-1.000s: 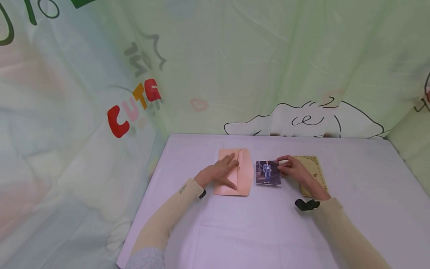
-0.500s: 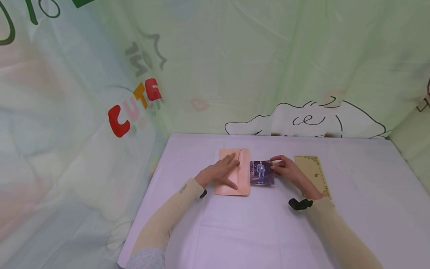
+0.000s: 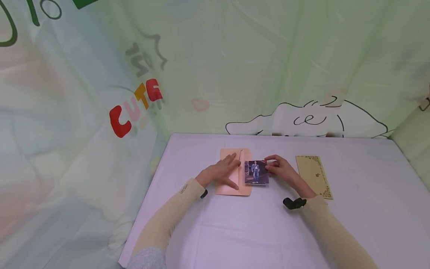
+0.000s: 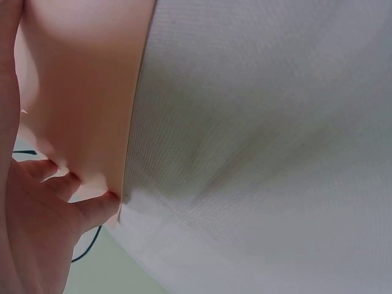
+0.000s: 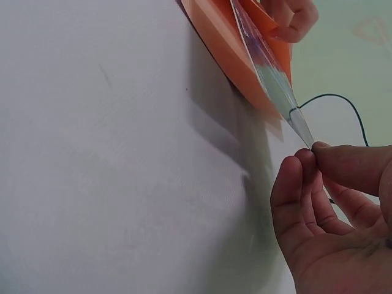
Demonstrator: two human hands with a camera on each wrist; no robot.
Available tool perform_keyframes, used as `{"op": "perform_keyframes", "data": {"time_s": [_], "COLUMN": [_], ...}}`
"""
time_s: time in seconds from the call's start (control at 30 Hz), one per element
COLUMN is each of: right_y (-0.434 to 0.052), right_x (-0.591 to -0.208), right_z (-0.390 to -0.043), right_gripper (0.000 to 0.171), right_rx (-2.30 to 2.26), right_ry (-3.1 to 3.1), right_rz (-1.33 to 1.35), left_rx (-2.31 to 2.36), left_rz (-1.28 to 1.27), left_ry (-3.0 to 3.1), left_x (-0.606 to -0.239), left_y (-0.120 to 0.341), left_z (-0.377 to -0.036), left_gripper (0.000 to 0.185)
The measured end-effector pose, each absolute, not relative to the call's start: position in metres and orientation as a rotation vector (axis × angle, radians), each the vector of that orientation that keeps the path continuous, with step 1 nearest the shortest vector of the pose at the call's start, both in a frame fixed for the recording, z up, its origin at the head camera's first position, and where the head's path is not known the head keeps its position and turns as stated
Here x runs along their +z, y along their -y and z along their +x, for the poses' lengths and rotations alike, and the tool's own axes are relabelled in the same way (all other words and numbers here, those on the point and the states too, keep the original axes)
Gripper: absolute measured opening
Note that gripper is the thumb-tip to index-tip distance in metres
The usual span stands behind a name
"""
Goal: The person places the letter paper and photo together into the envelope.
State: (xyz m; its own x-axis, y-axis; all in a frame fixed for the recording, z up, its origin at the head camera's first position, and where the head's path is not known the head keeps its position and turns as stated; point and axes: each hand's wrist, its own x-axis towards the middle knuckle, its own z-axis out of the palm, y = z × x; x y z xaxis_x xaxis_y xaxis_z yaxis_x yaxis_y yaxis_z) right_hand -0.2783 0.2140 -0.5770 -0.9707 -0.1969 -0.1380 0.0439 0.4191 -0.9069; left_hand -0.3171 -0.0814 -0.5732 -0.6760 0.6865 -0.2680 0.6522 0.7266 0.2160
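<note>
A peach envelope (image 3: 243,186) lies on the white-clothed table (image 3: 255,231), its flap open toward the right. My left hand (image 3: 220,172) rests flat on the envelope with fingers spread; the left wrist view shows its fingers (image 4: 58,202) lying on the peach envelope (image 4: 86,116). My right hand (image 3: 280,170) pinches the right edge of a photo (image 3: 256,172) of a standing figure, whose left edge overlaps the envelope's opening. In the right wrist view my right hand's fingertips (image 5: 306,165) pinch the photo (image 5: 269,73) edge-on, its far end at the envelope (image 5: 226,49).
A cream card with ornate gold corners (image 3: 314,176) lies flat to the right of my right hand. A printed green and white cloth backdrop (image 3: 215,74) closes in the table's back and left sides. The table's left edge (image 3: 144,209) runs beside my left forearm.
My right hand has carried the photo leftward, from beside the cream card to the envelope's opening. The cream card is now uncovered. My left hand has stayed on the envelope.
</note>
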Motion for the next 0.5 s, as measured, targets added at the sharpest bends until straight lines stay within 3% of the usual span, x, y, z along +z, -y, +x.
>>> {"op": "perform_keyframes", "data": {"time_s": [0.5], "right_y": [-0.193], "right_x": [-0.579], "right_z": [-0.283], "right_gripper": [0.04], "right_rx": [-1.573], "right_ry": [-2.461], "right_rz": [-0.178], "left_rx": [0.172], "left_rz": [1.039], "left_ry": [-2.613], "left_x": [-0.573], "left_y": [0.082], "left_z": [-0.316], "left_gripper": [0.101]}}
